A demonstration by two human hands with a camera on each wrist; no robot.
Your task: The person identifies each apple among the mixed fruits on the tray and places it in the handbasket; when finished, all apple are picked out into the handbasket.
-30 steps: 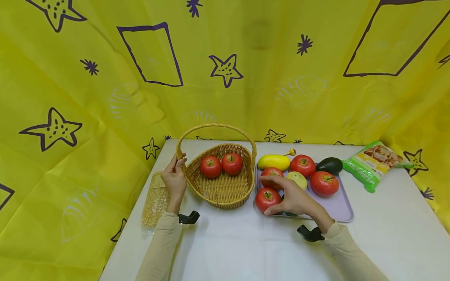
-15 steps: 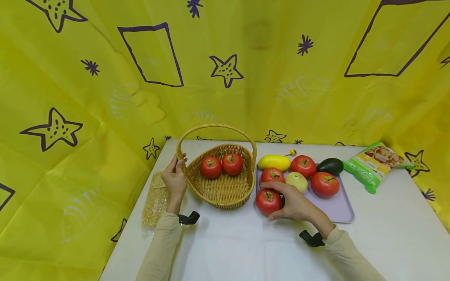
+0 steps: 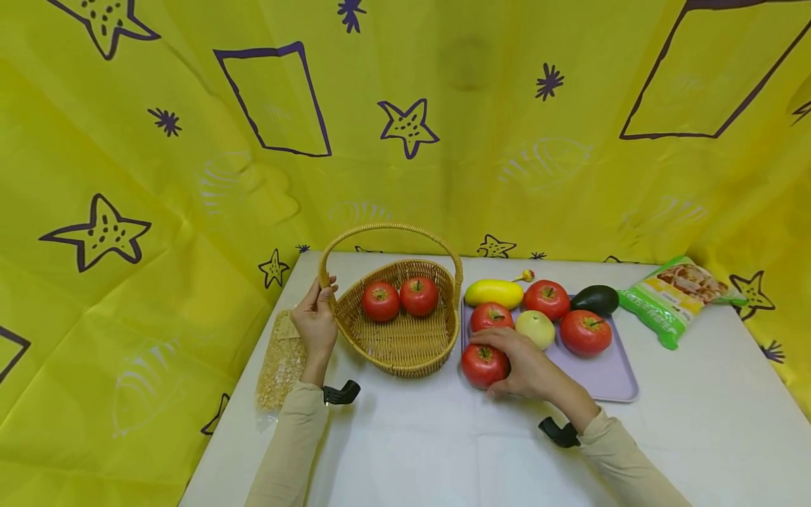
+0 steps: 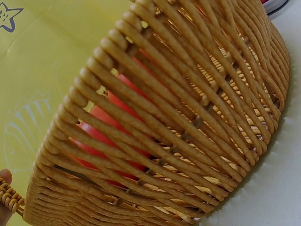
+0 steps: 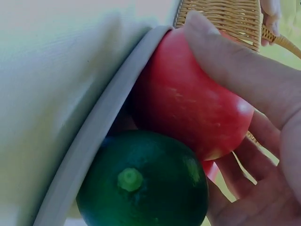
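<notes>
My left hand (image 3: 317, 325) grips the base of the handle on the left side of a wicker basket (image 3: 405, 367). Two red apples, one on the left (image 3: 381, 301) and one on the right (image 3: 419, 296), sit inside; red shows through the weave in the left wrist view. My right hand (image 3: 522, 360) is curled round a red apple (image 3: 484, 366) at the near left corner of a lilac tray (image 3: 624, 380). In the right wrist view the thumb lies across this apple (image 5: 193, 99), with fingers behind it. A dark green fruit or vegetable (image 5: 146, 183) lies beside it.
The tray also bears more red apples (image 3: 585, 333), a pale green round fruit (image 3: 535, 329), a yellow oblong fruit (image 3: 494, 293) and an avocado (image 3: 595, 300). A lollipop (image 3: 526, 275) lies behind. A green food packet (image 3: 678, 296) is at right, a bag of grains (image 3: 279, 362) at left.
My right hand has come down and its fingers and thumb have closed round the near left apple, which stays in the tray. My left hand and the basket have not moved.
</notes>
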